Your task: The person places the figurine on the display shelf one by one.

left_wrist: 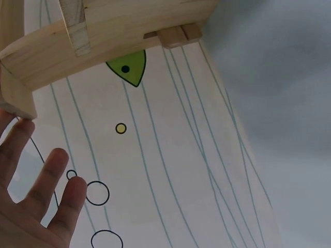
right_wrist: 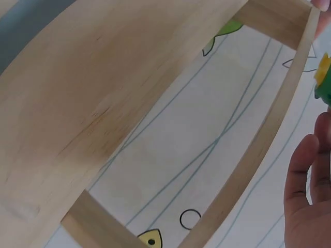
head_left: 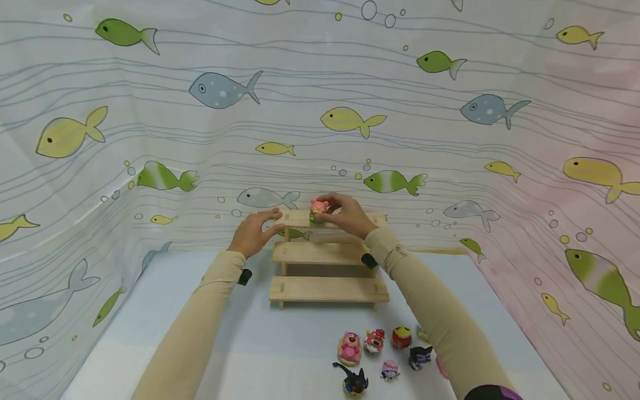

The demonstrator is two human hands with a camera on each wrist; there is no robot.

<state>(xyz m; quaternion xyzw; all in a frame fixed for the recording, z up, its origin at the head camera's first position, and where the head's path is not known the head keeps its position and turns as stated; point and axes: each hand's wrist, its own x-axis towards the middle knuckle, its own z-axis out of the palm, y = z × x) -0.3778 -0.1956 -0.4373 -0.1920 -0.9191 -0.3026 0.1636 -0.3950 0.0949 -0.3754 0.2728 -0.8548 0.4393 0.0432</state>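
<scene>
At the top tier of a three-step wooden display stand (head_left: 325, 253), my right hand (head_left: 350, 215) holds a small pink toy figure (head_left: 319, 208) between thumb and fingers. Its lower part is green and yellow, and it stands upright close over the board. In the right wrist view the figure's green base (right_wrist: 325, 85) shows at the right edge, above the curled fingers (right_wrist: 300, 170). My left hand (head_left: 252, 232) grips the left end of the top board, thumb in front and index finger along the back. Its other fingers (left_wrist: 44, 181) spread loosely below the board end.
Several small toy figures lie on the white table (head_left: 280, 355) in front of the stand, among them a pink bear (head_left: 349, 348), a black figure with a tail (head_left: 354, 382) and a red and yellow one (head_left: 401, 337). My right forearm partly covers others. A fish-print cloth (head_left: 300, 72) surrounds the table.
</scene>
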